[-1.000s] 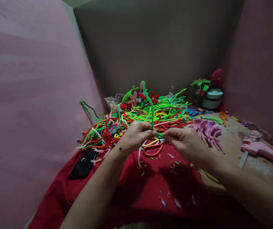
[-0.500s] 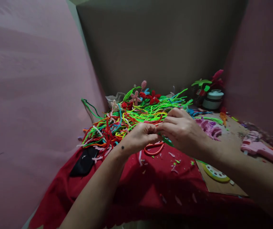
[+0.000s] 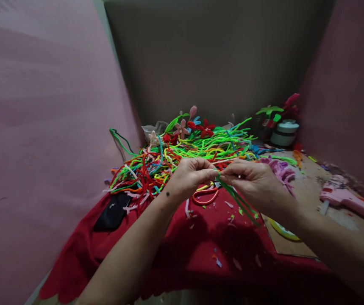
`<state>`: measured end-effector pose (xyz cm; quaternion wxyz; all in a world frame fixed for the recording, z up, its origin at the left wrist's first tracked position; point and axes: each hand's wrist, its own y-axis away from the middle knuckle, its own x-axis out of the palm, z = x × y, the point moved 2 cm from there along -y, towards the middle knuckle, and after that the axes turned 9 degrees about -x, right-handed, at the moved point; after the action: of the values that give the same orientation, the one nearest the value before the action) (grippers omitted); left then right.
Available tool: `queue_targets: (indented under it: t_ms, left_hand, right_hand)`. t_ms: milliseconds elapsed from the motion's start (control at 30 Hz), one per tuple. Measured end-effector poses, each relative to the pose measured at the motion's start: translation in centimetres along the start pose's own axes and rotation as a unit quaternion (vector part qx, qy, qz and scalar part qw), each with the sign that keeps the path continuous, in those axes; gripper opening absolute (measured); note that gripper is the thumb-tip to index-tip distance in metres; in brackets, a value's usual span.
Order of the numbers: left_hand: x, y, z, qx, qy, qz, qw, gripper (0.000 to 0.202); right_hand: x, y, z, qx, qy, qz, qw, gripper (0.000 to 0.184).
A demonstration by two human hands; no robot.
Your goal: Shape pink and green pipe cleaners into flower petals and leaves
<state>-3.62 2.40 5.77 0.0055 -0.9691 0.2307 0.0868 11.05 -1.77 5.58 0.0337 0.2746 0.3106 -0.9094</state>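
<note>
Dark green pipe cleaners are pinched between both hands, their loose ends slanting down to the right over the red cloth. My left hand grips them at the top with thumb and forefinger. Fingertips of my right hand close on them just beside the left thumb. Below the hands lie scissors with red and yellow handles, partly covered by the left hand. A large pile of colourful pipe cleaners spreads behind the hands.
Finished fuzzy flowers rest on the pile. A black phone lies left on the red cloth. At right are a pink glue gun, purple fuzzy pieces, a lidded jar and a cardboard sheet bearing a yellow disc.
My right hand has turned and dropped lower, its fingers now meeting the left fingertips. The green pipe cleaners' ends have come into fuller view, hanging down to the right.
</note>
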Motion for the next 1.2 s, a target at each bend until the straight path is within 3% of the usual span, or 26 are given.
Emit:
queue_targets:
  t_ms: [167,300,467,600,733,900,1100,1200]
  left_hand:
    - [-0.2,0.0,0.2,-0.009,0.037,-0.012,0.999,0.014]
    - [-0.7,-0.2,0.4,-0.006,0.037,0.029,0.999,0.020]
    - [-1.3,0.1,-0.3,0.029,-0.036,-0.008,0.999,0.016]
    - [-1.2,0.3,-0.4,0.021,-0.046,-0.010,0.999,0.015]
    - [-0.6,0.0,0.4,-0.014,0.050,0.000,0.999,0.014]
    - [0.4,-0.4,1.2,-0.054,0.199,0.027,0.978,0.016]
    - [0.8,-0.5,1.5,-0.073,0.245,0.069,0.964,0.017]
    - [1.0,-0.6,1.6,-0.075,0.273,0.060,0.957,0.020]
  right_hand:
    - [0.0,-0.6,-0.6,0.076,-0.067,0.056,0.993,0.024]
    - [-0.1,-0.5,-1.0,0.101,-0.139,0.044,0.984,0.023]
    - [0.2,-0.2,-1.4,0.135,-0.168,0.037,0.976,0.024]
    - [0.4,-0.1,-1.3,0.152,-0.168,0.031,0.974,0.023]
    - [0.4,-0.1,-1.1,0.132,-0.155,0.026,0.979,0.026]
    - [0.3,0.0,-0.7,0.126,-0.124,0.005,0.984,0.027]
    - [0.5,0.1,-0.5,0.105,-0.123,0.007,0.987,0.024]
    - [0.6,0.0,-0.4,0.102,-0.130,0.003,0.986,0.024]
